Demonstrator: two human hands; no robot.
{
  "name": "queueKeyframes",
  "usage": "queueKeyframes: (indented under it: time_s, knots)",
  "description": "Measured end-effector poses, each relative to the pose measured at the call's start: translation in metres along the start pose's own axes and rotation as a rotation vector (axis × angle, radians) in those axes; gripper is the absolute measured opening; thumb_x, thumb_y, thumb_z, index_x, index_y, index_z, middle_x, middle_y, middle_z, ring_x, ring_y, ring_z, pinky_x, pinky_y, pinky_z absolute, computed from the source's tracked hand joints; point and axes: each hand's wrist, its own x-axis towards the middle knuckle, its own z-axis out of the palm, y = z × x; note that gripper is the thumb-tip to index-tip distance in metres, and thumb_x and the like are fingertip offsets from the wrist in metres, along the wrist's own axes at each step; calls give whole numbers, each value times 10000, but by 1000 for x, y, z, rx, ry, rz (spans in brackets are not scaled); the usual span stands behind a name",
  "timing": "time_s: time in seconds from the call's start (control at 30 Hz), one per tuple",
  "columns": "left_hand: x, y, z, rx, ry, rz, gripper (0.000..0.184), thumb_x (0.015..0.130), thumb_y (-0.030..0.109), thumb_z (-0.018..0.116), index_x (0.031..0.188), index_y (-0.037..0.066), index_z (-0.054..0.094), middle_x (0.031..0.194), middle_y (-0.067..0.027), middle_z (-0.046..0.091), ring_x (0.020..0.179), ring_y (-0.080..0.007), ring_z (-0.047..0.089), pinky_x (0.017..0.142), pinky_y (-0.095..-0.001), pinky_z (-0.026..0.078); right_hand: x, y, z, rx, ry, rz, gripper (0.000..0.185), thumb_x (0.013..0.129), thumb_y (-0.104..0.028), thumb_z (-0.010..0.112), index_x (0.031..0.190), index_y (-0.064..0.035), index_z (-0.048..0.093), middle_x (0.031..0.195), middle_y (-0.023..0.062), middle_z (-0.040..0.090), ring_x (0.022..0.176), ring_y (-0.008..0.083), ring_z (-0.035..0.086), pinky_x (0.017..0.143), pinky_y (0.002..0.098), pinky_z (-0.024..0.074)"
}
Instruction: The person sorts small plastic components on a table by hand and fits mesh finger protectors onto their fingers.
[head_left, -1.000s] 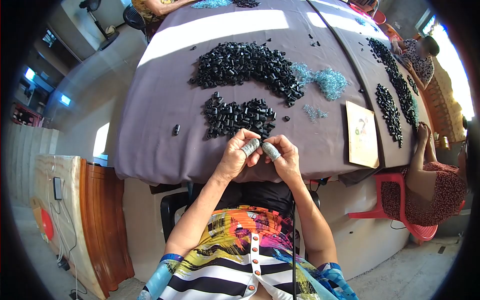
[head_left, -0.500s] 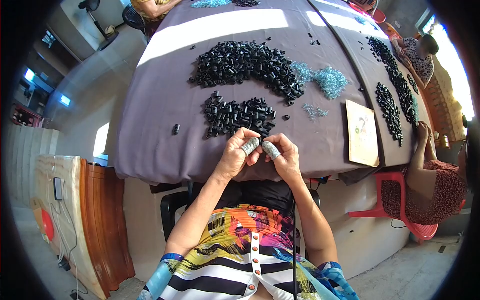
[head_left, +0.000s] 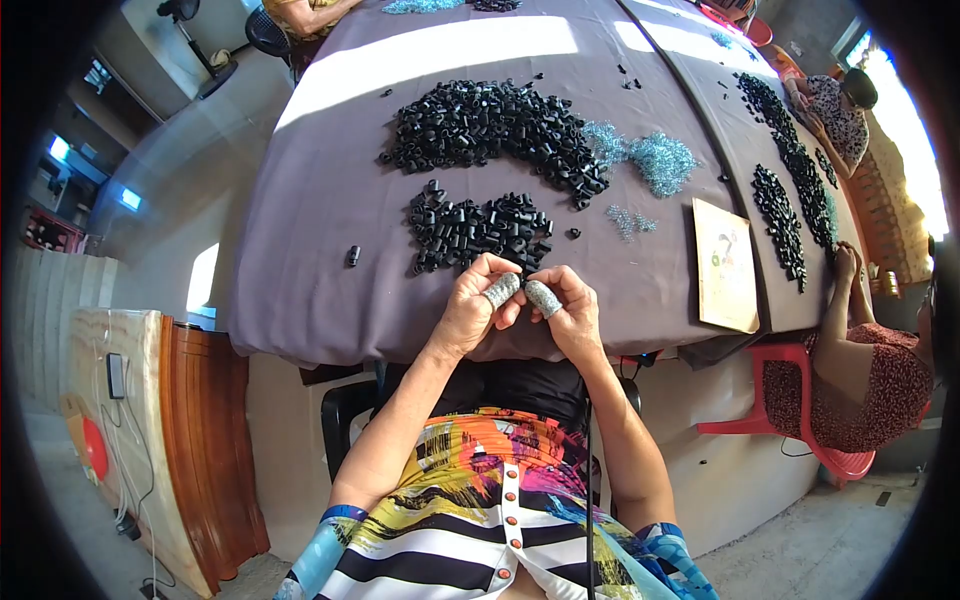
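My left hand and my right hand nearly meet at the table's near edge, both with fingers pinched together and a grey wrap on each thumb. Something small and dark shows between the fingertips, too small to make out. Just beyond them lies a smaller pile of black tubular pieces. Farther back is a larger curved pile of black pieces. Right of it sit a heap of fine bluish pieces and a smaller bluish cluster. One black piece lies apart at the left.
A tan board or booklet lies on the grey-brown cloth at the right. More black piles lie beyond it, near a person seated on a red chair. Other people sit at the far right and far left.
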Motion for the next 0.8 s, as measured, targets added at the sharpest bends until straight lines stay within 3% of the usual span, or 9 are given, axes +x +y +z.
queueKeyframes:
  time_s: [0.47, 0.8]
  knots:
    - [1, 0, 0, -5, -10, 1, 103, 894, 37, 448, 990, 45, 485, 728, -66, 573, 509, -68, 500, 414, -179, 382, 0, -1, 2, 3, 29, -30, 53, 819, 21, 541, 866, 3, 556, 706, 22, 587, 575, 58, 516, 513, 202, 435]
    - [1, 2, 1, -25, -4, -18, 123, 907, 43, 413, 1019, 32, 461, 734, -74, 558, 521, -84, 495, 436, -204, 388, 0, -6, -2, -26, -58, 4, 101, 835, 10, 526, 935, -3, 530, 795, 32, 599, 695, 66, 549, 586, 207, 468]
